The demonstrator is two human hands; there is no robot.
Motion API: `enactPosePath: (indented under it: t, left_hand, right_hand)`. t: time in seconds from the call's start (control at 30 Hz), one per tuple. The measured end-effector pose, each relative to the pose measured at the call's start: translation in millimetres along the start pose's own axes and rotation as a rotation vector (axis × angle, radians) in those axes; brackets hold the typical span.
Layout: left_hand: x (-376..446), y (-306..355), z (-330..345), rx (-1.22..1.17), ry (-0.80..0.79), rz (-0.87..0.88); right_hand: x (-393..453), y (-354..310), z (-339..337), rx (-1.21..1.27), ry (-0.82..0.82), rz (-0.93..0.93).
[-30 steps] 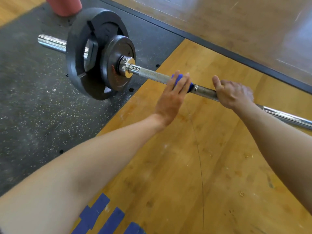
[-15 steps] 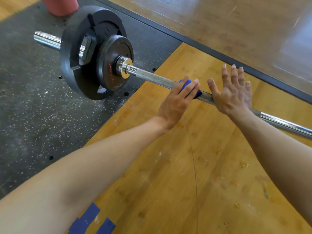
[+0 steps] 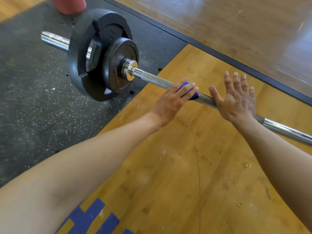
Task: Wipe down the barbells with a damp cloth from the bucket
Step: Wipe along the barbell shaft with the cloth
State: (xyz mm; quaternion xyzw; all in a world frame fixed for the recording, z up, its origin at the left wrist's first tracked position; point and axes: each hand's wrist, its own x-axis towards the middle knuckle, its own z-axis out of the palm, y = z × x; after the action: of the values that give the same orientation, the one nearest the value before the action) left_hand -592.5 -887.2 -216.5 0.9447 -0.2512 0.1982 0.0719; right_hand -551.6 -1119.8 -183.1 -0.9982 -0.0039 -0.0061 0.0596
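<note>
A barbell (image 3: 157, 80) lies across the floor, running from upper left to right. Two black weight plates (image 3: 101, 65) sit on its left sleeve. A small blue cloth (image 3: 184, 86) is on the knurled shaft just right of the collar. My left hand (image 3: 170, 102) presses the cloth onto the bar with its fingers laid nearly straight over it. The cloth is mostly hidden under them. A little further right, my right hand (image 3: 236, 102) rests its palm on the shaft, fingers spread and straight.
The plates stand on a speckled black rubber mat (image 3: 33, 98). The shaft crosses a wooden platform (image 3: 185, 166) marked with blue tape (image 3: 89, 217). A pink-red object (image 3: 69, 5) stands at the top edge. A black strip (image 3: 219, 49) borders the platform behind the bar.
My right hand has let go of its grip on the shaft and now lies flat with spread fingers. My left hand stays on the cloth at about the same spot.
</note>
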Motion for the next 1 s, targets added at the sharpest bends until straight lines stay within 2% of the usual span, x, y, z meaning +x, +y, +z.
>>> enactPosePath:
  t: [0.13,0.23,0.37,0.6,0.83,0.93,1.0]
  left_hand:
    - [-18,-45,-13,0.045,0.001,-0.191]
    - [-19,-33,-18,0.010,-0.019,-0.314]
    - [-26,2,-23,-0.092,-0.028,-0.251]
    - [-58,-10,-49,-0.178,-0.118,-0.186]
    - [-102,11,-47,-0.054,-0.059,-0.174]
    - [-120,-4,-62,-0.033,-0.042,-0.043]
    - [-136,-20,-72,-0.006,-0.026,-0.035]
  right_hand:
    - [-11,-2,-1,-0.028,-0.008,-0.027]
    - [-24,-5,-2,-0.026,0.010,-0.074]
    - [-45,-6,-5,-0.036,-0.031,-0.165]
    - [-81,-16,-6,-0.078,-0.082,-0.174]
    - [-123,-28,-9,-0.079,-0.146,-0.171]
    - [-138,-52,-12,-0.094,-0.160,-0.280]
    - [-143,-80,-10,-0.069,-0.153,-0.374]
